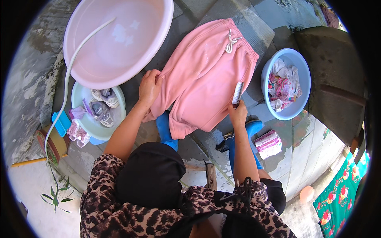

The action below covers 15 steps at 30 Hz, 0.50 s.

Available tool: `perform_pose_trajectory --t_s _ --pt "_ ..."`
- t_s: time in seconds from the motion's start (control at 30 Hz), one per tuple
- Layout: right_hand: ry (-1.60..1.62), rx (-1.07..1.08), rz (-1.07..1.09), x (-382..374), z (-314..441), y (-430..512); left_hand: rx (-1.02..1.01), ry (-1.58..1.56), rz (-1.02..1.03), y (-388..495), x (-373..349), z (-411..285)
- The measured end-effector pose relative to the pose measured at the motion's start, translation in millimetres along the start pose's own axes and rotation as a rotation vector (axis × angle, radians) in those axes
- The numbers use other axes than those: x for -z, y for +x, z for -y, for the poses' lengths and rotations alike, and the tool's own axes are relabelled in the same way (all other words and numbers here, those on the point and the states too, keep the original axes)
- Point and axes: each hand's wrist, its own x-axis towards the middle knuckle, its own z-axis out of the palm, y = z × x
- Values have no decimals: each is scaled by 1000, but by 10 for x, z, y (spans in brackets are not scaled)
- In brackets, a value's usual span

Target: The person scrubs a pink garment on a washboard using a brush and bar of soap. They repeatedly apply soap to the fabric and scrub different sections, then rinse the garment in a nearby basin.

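Observation:
Pink sweatpants (205, 77) lie spread out before me, their elastic waistband away from me and partly over a stone slab (259, 26). A white drawstring (229, 44) is knotted at the waist. My left hand (150, 89) pinches the fabric at the left edge of the pants. In my right hand (238, 114) is a scrub brush (237, 92) with white bristles, held at the right side of the pants. The bristles show, pointing to the left; my fingers hide most of the handle.
A large pink basin (140, 70) with a white hose (67, 77) stands upper left. Below it, a pale green basin (120, 119) holds shoes. At right are a blue basin (305, 101) of clothes and a detergent packet (268, 144). My blue boots (166, 131) stand under the pants' legs.

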Motion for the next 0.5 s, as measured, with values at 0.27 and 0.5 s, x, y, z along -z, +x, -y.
perform_pose_trajectory --t_s 0.27,0.5 --pt "-206 54 -257 1069 -734 147 113 60 -126 22 194 224" --pt "-169 221 -206 1004 -78 477 333 -342 -118 74 -26 459"
